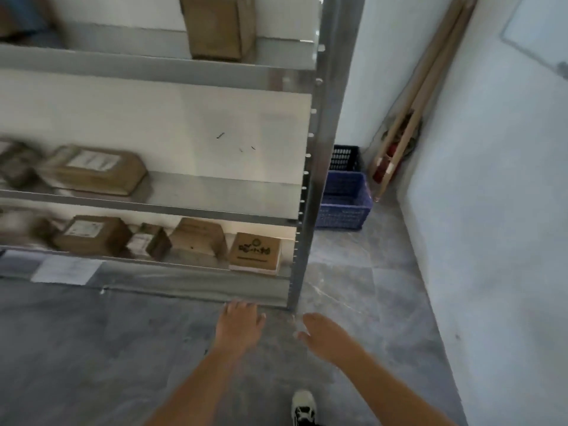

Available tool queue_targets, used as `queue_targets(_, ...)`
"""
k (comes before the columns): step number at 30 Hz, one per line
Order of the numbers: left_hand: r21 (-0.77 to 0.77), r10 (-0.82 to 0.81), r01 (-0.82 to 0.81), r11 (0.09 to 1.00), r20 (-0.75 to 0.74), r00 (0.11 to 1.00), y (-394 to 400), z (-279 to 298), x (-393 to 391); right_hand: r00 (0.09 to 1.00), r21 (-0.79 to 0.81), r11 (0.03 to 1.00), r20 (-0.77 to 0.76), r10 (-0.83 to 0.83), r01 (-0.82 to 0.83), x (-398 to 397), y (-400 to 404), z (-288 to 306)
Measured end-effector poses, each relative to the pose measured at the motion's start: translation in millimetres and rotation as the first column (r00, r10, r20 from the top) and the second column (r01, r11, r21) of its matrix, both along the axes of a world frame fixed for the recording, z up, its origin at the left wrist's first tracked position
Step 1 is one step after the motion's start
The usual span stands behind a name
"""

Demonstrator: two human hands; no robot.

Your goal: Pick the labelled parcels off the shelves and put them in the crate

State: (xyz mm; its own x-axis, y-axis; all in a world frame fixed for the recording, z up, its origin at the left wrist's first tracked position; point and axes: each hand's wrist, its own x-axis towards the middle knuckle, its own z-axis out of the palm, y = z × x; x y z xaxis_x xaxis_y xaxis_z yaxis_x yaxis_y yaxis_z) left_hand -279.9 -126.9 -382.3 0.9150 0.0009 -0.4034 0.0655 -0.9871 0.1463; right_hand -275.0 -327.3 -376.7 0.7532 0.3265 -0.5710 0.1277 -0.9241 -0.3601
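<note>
Both empty: left hand (239, 325) fingers spread, right hand (322, 335) loosely open. Nearest labelled parcel (92, 235) up-left on bottom shelf (196, 281), closer to left hand, long side along the front edge. Blue crate (344, 201) behind shelf's right corner.

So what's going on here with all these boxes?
A person stands before a grey metal shelf rack of brown cardboard parcels with white labels. Both hands are empty: the left hand and right hand hang open above the floor. A blue plastic crate waits beside the rack, against the wall.
</note>
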Motion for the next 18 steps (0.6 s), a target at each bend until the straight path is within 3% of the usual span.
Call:
queue_targets(4, -0.084, 0.297, -0.298, 0.951, -0.021, 0.955, 79, 8, 18, 0.984, 0.011, 0.984, -0.014, 0.178, -0.178, 48, 75, -10)
queue_targets(9, -0.038, 0.504, -0.506, 0.862, -0.047, 0.862, 182, 18, 3, 0.921, -0.024, 0.926, 0.092, 0.378, -0.377, 95, 175, -4)
queue_targets(13, -0.012, 0.599, -0.599, 0.801, -0.001, 0.801, 242, 23, -9, 0.842, 0.023, 0.852, 0.168, 0.512, -0.523, 118, 262, 6)
queue_targets(18, -0.014, 0.675, -0.675, 0.738, 0.000, 0.738, 317, 20, -20, 0.735, -0.021, 0.746, 0.150, 0.661, -0.666, 126, 362, -1)
